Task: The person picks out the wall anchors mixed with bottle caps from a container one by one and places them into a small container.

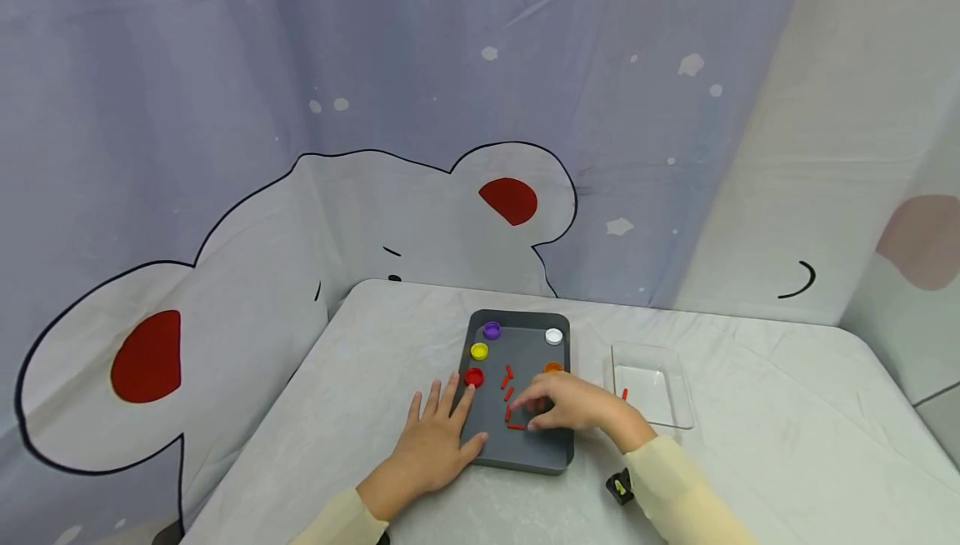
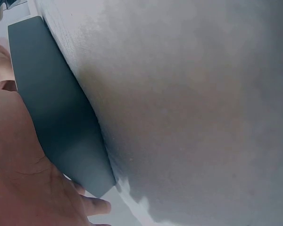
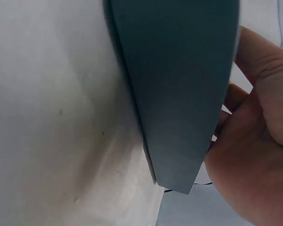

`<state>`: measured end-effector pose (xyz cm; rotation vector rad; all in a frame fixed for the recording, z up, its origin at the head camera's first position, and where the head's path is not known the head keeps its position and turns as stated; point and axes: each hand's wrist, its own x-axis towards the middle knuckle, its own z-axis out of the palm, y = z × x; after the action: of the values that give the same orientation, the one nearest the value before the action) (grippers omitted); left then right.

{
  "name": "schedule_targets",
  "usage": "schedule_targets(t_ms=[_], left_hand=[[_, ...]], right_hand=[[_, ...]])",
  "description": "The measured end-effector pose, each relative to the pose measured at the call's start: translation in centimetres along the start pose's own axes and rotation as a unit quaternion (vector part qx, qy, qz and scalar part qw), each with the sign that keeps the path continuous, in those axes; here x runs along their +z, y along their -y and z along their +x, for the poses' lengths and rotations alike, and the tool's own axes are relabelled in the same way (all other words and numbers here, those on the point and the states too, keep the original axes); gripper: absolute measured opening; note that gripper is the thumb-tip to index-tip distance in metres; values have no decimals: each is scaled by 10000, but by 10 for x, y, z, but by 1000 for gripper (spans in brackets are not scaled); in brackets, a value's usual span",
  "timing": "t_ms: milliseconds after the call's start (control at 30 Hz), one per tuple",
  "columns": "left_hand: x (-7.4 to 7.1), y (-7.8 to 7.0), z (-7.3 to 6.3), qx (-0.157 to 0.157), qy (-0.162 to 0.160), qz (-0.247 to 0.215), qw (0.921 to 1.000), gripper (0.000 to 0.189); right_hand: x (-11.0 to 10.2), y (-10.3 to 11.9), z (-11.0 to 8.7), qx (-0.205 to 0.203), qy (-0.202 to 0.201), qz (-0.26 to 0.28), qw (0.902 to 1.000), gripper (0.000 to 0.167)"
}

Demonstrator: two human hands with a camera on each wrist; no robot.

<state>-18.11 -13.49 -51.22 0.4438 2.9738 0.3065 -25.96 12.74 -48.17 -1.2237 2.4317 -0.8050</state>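
A grey tray [image 1: 491, 452] holds several short red sticks [image 1: 517, 427] lying loose in its middle. My left hand [image 1: 432, 447] is spread flat over the tray's left rim, its fingertips close to a red round cup [image 1: 473, 377]. Over the tray's right half is my right hand [image 1: 567, 403], thumb and index finger apart and bent down beside the sticks. I see nothing held between them. Both wrist views show mainly the tray's outer wall [image 2: 61, 103], with part of the left palm [image 2: 23, 165] and right palm [image 3: 245, 155]; the wall hides the fingertips in the right wrist view.
Small round cups in purple [image 1: 491, 330], yellow [image 1: 479, 351], white [image 1: 553, 336] and orange [image 1: 553, 367] sit along the tray's sides. A clear plastic box [image 1: 651, 385] stands to the right, with a red stick at its left side. A black object [image 1: 620, 487] lies near the right sleeve.
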Motion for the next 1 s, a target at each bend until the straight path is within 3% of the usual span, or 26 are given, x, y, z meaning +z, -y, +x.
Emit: schedule_targets(t_ms=[200,433,1000], left_hand=[[-1,1,0,74,-88,-44,9999,77],[-1,1,0,97,-118,-56,9999,76],[5,3,2,57,-112,24,9999,77]], right_hand=[[2,7,7,210,338,-401,9984,31],[4,10,12,263,365,-918,9948,31],[9,5,23,107,626,-1137,9915,28]])
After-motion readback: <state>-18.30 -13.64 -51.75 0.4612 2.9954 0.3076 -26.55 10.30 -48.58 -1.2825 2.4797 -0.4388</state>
